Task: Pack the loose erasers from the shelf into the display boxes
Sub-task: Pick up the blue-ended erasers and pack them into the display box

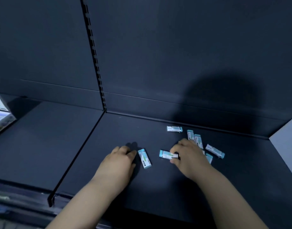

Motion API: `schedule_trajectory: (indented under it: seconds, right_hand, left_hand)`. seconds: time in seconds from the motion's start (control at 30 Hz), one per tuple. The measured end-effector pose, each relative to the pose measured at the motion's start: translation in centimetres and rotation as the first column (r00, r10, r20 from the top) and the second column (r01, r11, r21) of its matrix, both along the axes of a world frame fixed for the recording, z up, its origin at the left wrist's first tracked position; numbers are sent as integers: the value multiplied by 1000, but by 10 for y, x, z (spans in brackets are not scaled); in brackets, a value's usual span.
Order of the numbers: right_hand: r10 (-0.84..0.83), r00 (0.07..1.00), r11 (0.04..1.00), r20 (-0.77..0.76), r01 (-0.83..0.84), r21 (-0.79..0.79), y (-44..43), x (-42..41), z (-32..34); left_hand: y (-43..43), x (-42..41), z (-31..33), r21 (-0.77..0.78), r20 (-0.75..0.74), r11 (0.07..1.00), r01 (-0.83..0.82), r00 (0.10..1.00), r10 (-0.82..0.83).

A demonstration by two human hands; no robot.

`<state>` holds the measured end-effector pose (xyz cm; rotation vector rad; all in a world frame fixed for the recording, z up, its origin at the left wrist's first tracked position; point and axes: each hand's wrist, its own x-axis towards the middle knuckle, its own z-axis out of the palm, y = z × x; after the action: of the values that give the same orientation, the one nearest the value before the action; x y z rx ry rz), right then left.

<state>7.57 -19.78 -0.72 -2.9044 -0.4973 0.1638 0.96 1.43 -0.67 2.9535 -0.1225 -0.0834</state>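
Note:
Several small white erasers with pale blue ends lie loose on a dark shelf (158, 187). My right hand (188, 156) pinches one eraser (166, 154) between thumb and fingers at its right end. Just left of another eraser (144, 158) lies my left hand (120, 161), fingers curled down on the shelf and holding nothing that I can see. More erasers sit behind and right of my right hand: one at the back (174, 129), two side by side (195, 139), one at the right (214, 150). Others are partly hidden under my right hand.
A display box (0, 113) with printed packaging stands at the far left on the neighbouring shelf section. A dark divider rail (79, 154) separates the two sections. The shelf's back panel (175, 63) rises behind, and a side wall (285, 142) closes the right.

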Motion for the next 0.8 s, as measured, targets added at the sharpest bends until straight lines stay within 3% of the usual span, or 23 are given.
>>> schedule_trajectory:
  seconds: [0.1, 0.23, 0.37, 0.47, 0.6, 0.67, 0.73, 0.8]
  right_hand:
    - [41, 997, 996, 62, -46, 76, 2, -7, -1]
    - [113, 993, 947, 37, -119, 298, 15, -18, 5]
    - [158, 986, 891, 49, -164, 424, 30, -22, 16]
    - [163, 986, 847, -13, -133, 515, 43, -22, 21]
    - [37, 998, 797, -47, -1, 604, 74, -27, 16]
    - [-56, 998, 811, 11, 39, 583, 94, -32, 11]
    - [-85, 964, 910, 252, -28, 413, 111, -34, 0]
    - [-19, 934, 977, 358, -59, 205, 126, -40, -4]
  left_hand:
    - [-3, 6, 3, -118, 43, 992, 54, 998, -49]
    - [-11, 14, 9, -276, 105, 949, 153, 986, -129]
    - [-4, 18, 14, -368, 182, 902, 225, 969, -167]
    - [12, 19, 17, -413, 232, 882, 228, 963, -141]
    - [34, 19, 17, -409, 250, 896, 174, 966, -73]
    - [41, 19, 13, -373, 230, 917, 145, 971, -60]
    - [45, 20, 7, -363, 168, 926, 107, 985, -47]
    - [47, 21, 2, -359, 105, 929, 94, 993, -60]
